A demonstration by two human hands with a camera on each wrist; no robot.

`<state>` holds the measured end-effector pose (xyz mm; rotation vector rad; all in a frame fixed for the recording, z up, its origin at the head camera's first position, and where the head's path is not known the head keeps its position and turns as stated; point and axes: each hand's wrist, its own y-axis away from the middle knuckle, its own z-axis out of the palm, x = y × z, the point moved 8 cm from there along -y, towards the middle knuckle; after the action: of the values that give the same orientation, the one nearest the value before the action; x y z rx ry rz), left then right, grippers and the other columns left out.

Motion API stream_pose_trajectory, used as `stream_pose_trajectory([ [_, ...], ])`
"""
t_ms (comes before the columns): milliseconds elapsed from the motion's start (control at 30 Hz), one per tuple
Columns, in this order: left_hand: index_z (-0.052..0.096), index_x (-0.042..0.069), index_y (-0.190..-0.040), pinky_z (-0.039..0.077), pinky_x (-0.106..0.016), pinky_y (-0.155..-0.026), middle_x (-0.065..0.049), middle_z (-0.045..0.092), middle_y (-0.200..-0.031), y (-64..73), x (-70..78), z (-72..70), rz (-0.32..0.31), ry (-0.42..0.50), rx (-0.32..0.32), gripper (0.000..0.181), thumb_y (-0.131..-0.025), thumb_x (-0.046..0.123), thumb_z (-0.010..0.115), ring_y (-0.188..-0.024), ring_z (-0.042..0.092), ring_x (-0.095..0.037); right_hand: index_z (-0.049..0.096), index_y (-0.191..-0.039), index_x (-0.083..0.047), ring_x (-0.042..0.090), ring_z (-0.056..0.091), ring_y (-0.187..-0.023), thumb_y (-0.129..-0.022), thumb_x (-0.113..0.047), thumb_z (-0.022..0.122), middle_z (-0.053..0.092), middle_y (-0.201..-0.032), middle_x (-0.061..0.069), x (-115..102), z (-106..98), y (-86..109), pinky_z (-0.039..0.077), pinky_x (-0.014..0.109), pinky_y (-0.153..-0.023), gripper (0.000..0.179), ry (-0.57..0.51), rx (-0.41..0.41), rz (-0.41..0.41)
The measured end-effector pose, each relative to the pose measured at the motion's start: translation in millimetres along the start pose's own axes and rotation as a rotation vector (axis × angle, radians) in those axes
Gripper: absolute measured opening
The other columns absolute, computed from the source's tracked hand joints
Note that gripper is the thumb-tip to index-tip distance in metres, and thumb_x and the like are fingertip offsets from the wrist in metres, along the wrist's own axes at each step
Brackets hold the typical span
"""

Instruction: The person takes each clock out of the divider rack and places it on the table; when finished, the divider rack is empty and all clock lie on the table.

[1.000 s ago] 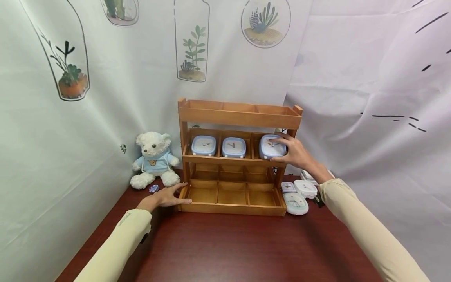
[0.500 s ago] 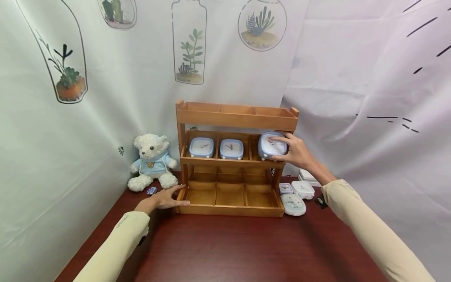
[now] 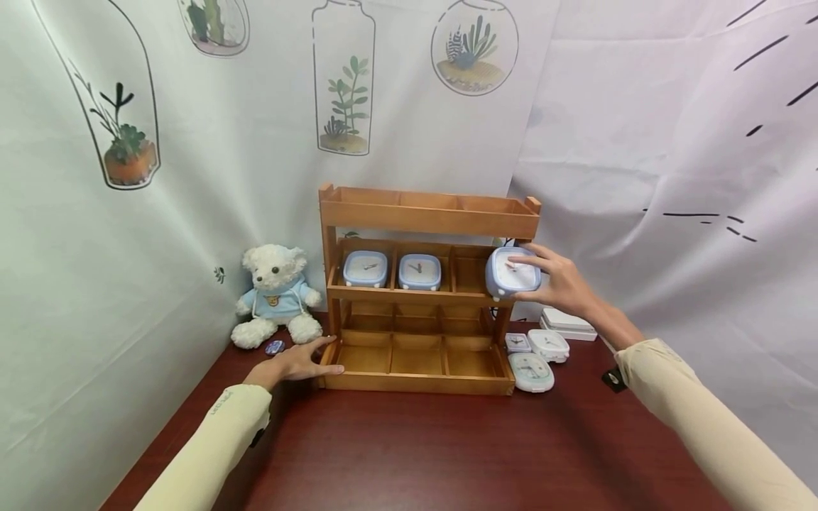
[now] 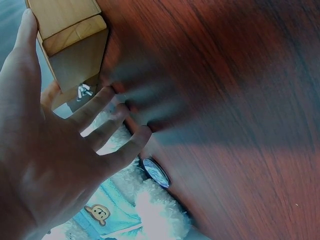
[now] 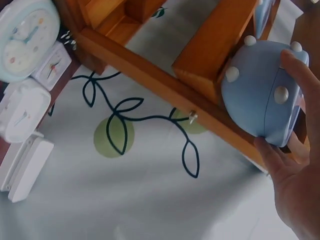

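Note:
My right hand (image 3: 565, 284) grips a blue alarm clock (image 3: 513, 272) with a white face, tilted at the right end of the middle tier of a wooden shelf (image 3: 415, 383). In the right wrist view, the blue clock (image 5: 255, 95) shows its rounded underside and white knobs, partly overlapping the shelf's frame. Two more blue clocks stand in that tier, one in the left compartment (image 3: 366, 269) and one in the middle compartment (image 3: 420, 272). With fingers spread and straight, my left hand (image 3: 294, 361) touches the shelf's lower left corner, thumb along its front edge (image 4: 75, 35).
A white teddy bear (image 3: 276, 294) in a blue hoodie sits left of the shelf, a small round blue object (image 3: 275, 348) near its feet. Several pale clocks, including an oval one (image 3: 532, 372), lie right of the shelf. A printed cloth (image 3: 409, 106) hangs behind.
My right hand has lifted the blue clock from the right compartment and moved it rightward, tilting it. My left hand has stayed at the shelf's corner.

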<state>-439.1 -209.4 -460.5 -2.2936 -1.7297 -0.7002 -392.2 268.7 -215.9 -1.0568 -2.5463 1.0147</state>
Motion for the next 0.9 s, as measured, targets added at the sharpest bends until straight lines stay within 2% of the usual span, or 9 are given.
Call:
stream_pose_trajectory([
  [267,0.031,0.02,-0.165,0.038,-0.07,-0.106,-0.033,0.038,-0.158,-0.4,-0.2,0.3,0.0,-0.006,-0.01,0.103,-0.086,0.076,0.066,-0.139,0.041,-0.058,0.074,-0.129,-0.01,0.049,0.058,-0.126,-0.063,-0.017,0.101,0.058,-0.145,0.022,3.6,-13.9,21.0,0.051,0.062,-0.094,0.071,0.023,0.018,-0.007],
  [533,0.031,0.018,-0.164,0.039,-0.07,-0.105,-0.034,0.038,-0.157,0.0,0.7,0.2,0.007,0.0,-0.004,0.102,-0.086,0.075,0.067,-0.137,0.042,-0.058,0.073,-0.13,-0.011,0.049,0.06,-0.124,-0.064,-0.022,0.1,0.058,-0.144,0.022,14.6,-25.5,41.9,0.053,0.06,-0.087,0.072,0.055,0.001,0.056],
  [900,0.032,0.019,-0.164,0.039,-0.07,-0.106,-0.034,0.038,-0.157,1.5,2.2,-1.1,0.009,0.0,0.0,0.099,-0.088,0.072,0.067,-0.137,0.043,-0.059,0.073,-0.128,-0.007,0.055,0.06,-0.119,-0.065,-0.026,0.1,0.059,-0.14,0.028,39.4,-17.8,91.7,0.052,0.066,-0.087,0.071,0.078,-0.1,0.098],
])
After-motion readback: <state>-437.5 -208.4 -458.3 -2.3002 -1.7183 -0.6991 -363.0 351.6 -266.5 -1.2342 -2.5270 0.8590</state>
